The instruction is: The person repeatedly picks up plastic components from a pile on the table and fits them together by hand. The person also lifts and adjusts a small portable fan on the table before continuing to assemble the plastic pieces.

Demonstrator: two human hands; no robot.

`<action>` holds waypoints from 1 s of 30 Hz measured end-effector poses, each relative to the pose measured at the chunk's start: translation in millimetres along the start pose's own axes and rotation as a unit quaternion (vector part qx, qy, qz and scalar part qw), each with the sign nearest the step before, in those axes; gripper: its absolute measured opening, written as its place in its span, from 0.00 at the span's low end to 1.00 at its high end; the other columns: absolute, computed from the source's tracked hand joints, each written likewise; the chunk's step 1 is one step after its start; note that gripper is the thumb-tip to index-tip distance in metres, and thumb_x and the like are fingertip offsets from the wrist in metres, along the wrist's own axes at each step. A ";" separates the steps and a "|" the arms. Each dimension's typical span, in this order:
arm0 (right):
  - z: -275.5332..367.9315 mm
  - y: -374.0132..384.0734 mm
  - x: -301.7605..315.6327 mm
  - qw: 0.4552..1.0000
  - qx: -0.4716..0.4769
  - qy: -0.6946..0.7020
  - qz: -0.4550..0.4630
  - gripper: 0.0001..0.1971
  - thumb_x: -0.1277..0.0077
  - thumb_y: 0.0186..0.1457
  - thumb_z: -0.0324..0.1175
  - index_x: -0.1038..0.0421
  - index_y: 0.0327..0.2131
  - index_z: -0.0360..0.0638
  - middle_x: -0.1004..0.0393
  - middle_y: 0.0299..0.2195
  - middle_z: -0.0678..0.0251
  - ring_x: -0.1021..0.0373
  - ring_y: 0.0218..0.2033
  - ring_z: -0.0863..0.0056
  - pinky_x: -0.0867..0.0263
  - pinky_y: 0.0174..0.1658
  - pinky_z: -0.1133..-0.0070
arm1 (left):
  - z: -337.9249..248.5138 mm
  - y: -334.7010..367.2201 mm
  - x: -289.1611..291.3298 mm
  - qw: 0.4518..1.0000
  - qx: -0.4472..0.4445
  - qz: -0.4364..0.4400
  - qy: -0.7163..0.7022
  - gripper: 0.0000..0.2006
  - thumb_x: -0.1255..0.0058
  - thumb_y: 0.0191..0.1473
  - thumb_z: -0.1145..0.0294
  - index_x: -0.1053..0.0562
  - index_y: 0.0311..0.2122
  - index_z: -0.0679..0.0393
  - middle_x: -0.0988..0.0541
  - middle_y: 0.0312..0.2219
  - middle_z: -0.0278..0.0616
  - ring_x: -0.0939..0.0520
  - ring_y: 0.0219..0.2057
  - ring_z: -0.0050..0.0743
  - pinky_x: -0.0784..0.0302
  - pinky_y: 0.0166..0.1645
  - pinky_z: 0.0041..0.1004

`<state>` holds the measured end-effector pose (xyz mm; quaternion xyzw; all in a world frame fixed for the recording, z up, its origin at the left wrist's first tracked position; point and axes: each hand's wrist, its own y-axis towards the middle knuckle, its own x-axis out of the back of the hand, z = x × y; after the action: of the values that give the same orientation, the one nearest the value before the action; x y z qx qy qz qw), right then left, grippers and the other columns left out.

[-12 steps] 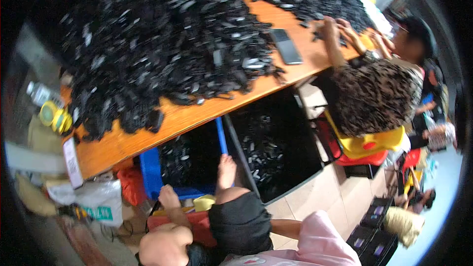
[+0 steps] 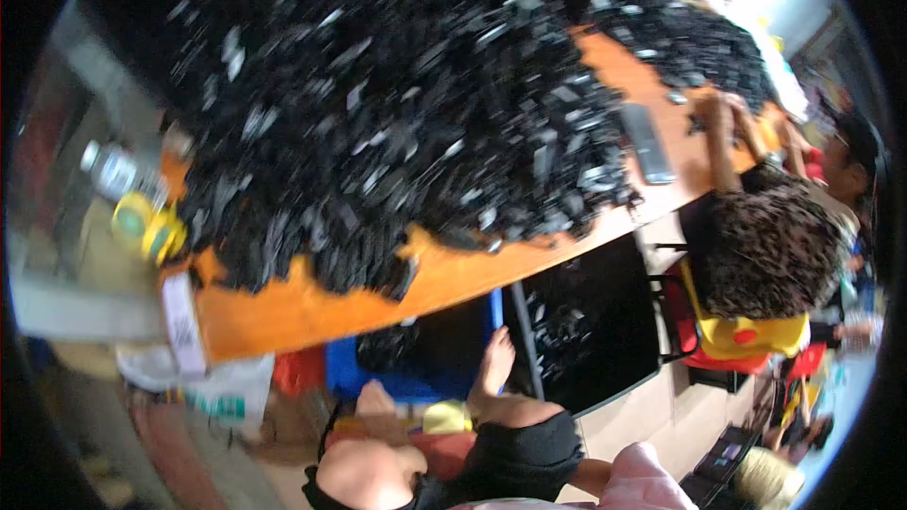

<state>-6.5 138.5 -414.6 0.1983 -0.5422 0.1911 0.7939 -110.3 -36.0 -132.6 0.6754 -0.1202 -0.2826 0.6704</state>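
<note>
Neither of my hands shows. A short stretch of my right forearm point(image 2: 590, 478) comes out of a pink sleeve point(image 2: 644, 474) and passes behind my thigh in black shorts point(image 2: 524, 453), which hides the hand. In front of me a wide heap of small black plastic pieces point(image 2: 397, 132) covers most of an orange wooden table point(image 2: 274, 326). A dark phone point(image 2: 648, 144) lies flat at the heap's right side. Below the table edge, my bare feet point(image 2: 496, 359) are at a blue bin point(image 2: 345, 373) holding some black pieces. Motion blurs the picture.
A large black bin point(image 2: 526, 345) with more pieces stands right of the blue one. A co-worker's hands point(image 2: 726, 123) are near a second heap point(image 2: 694, 52); that person sits on a yellow stool point(image 2: 756, 345). A bottle point(image 2: 118, 172) and yellow object point(image 2: 149, 227) are at far left.
The whole scene has shifted right and downward in the picture as my head turned. Less of my right forearm shows. The heap, phone and bins appear to keep their places.
</note>
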 end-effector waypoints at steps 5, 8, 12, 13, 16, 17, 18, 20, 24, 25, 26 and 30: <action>-2.3 -6.2 -27.6 0.986 0.021 -0.080 0.147 0.11 0.70 0.61 0.35 0.38 0.37 0.40 0.27 0.25 0.58 0.29 0.26 0.58 0.32 0.28 0.64 | -62.9 18.8 -101.2 0.946 0.271 0.010 -0.177 0.09 0.50 0.47 0.68 0.26 0.27 0.65 0.23 0.23 0.48 0.23 0.23 0.42 0.28 0.27 0.37; -2.3 -8.1 -27.6 0.998 0.056 -0.020 0.038 0.13 0.70 0.61 0.37 0.38 0.35 0.39 0.27 0.25 0.57 0.29 0.24 0.57 0.32 0.28 0.63 | -58.8 19.7 -104.7 0.895 0.374 0.060 -0.237 0.10 0.50 0.48 0.68 0.26 0.28 0.66 0.22 0.24 0.48 0.23 0.24 0.41 0.28 0.27 0.36; 12.9 -9.0 -17.4 0.996 0.071 0.039 -0.022 0.13 0.70 0.62 0.37 0.37 0.33 0.41 0.28 0.22 0.56 0.30 0.23 0.58 0.33 0.28 0.63 | 77.1 -63.6 -42.6 0.837 0.460 0.152 -0.255 0.10 0.50 0.49 0.68 0.26 0.30 0.66 0.22 0.25 0.48 0.23 0.24 0.40 0.28 0.26 0.34; 5.5 -11.6 -21.0 0.997 0.069 0.039 -0.023 0.13 0.70 0.62 0.37 0.37 0.33 0.41 0.28 0.22 0.56 0.30 0.23 0.58 0.33 0.28 0.63 | 63.9 -61.4 -22.2 0.819 0.480 0.178 -0.258 0.10 0.50 0.50 0.68 0.26 0.30 0.66 0.22 0.26 0.48 0.23 0.24 0.39 0.28 0.26 0.34; -48.6 1.2 -33.6 0.994 0.078 -0.062 -0.043 0.13 0.67 0.61 0.39 0.36 0.32 0.41 0.29 0.20 0.57 0.30 0.22 0.59 0.33 0.27 0.65 | 73.6 -103.8 7.5 0.746 0.542 0.258 -0.289 0.10 0.50 0.50 0.68 0.26 0.31 0.67 0.22 0.27 0.48 0.23 0.24 0.38 0.29 0.26 0.33; -54.8 4.1 -34.0 0.991 0.088 -0.088 -0.045 0.13 0.67 0.61 0.39 0.36 0.32 0.42 0.30 0.20 0.57 0.30 0.22 0.59 0.33 0.26 0.66 | 79.8 -111.7 15.1 0.726 0.556 0.283 -0.290 0.11 0.50 0.51 0.68 0.26 0.31 0.67 0.22 0.27 0.47 0.23 0.24 0.37 0.29 0.26 0.33; -63.6 4.0 -30.5 0.987 0.094 -0.117 -0.049 0.13 0.66 0.61 0.40 0.35 0.32 0.42 0.30 0.19 0.57 0.30 0.21 0.60 0.33 0.26 0.66 | 81.5 -120.3 19.9 0.702 0.570 0.308 -0.296 0.11 0.50 0.51 0.68 0.26 0.31 0.67 0.22 0.28 0.47 0.23 0.24 0.37 0.29 0.26 0.32; -54.3 -22.8 122.0 0.958 0.028 0.271 0.091 0.13 0.62 0.60 0.39 0.35 0.40 0.39 0.30 0.33 0.58 0.33 0.35 0.67 0.37 0.40 0.71 | 129.7 -90.7 22.9 0.722 0.512 0.381 -0.266 0.08 0.56 0.53 0.72 0.28 0.29 0.66 0.24 0.26 0.45 0.24 0.25 0.37 0.29 0.29 0.31; -5.9 -0.8 312.2 0.944 0.248 0.209 -0.054 0.22 0.45 0.46 0.29 0.34 0.48 0.41 0.34 0.48 0.52 0.34 0.46 0.55 0.36 0.47 0.69 | 70.5 51.5 -88.5 0.755 0.313 0.332 -0.470 0.09 0.59 0.52 0.74 0.31 0.22 0.65 0.26 0.20 0.43 0.25 0.23 0.33 0.30 0.29 0.28; -12.0 -15.5 325.2 0.942 0.235 0.229 -0.062 0.26 0.40 0.43 0.33 0.36 0.47 0.39 0.33 0.46 0.52 0.33 0.45 0.56 0.35 0.47 0.69 | 53.3 67.3 -102.7 0.746 0.261 0.313 -0.527 0.09 0.57 0.51 0.74 0.30 0.21 0.64 0.26 0.20 0.44 0.25 0.22 0.34 0.30 0.28 0.29; -15.0 -30.7 340.3 0.934 0.262 0.227 -0.085 0.27 0.37 0.39 0.42 0.33 0.42 0.38 0.31 0.41 0.54 0.32 0.41 0.57 0.33 0.42 0.70 | 33.1 74.2 -113.5 0.716 0.211 0.324 -0.581 0.09 0.54 0.50 0.71 0.30 0.21 0.63 0.25 0.20 0.43 0.25 0.22 0.35 0.30 0.27 0.29; 16.2 -71.3 378.1 0.984 0.148 -0.001 0.103 0.23 0.42 0.43 0.52 0.35 0.22 0.40 0.31 0.23 0.60 0.29 0.24 0.63 0.34 0.24 0.73 | -36.6 91.8 -110.1 0.553 -0.031 0.419 -0.719 0.13 0.46 0.49 0.61 0.30 0.20 0.59 0.26 0.19 0.41 0.24 0.21 0.36 0.30 0.25 0.29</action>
<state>146.0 103.0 -62.7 0.2568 -0.5261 0.3492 0.7316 -159.9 47.6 -21.1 0.0992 -0.8228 -0.3653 0.4240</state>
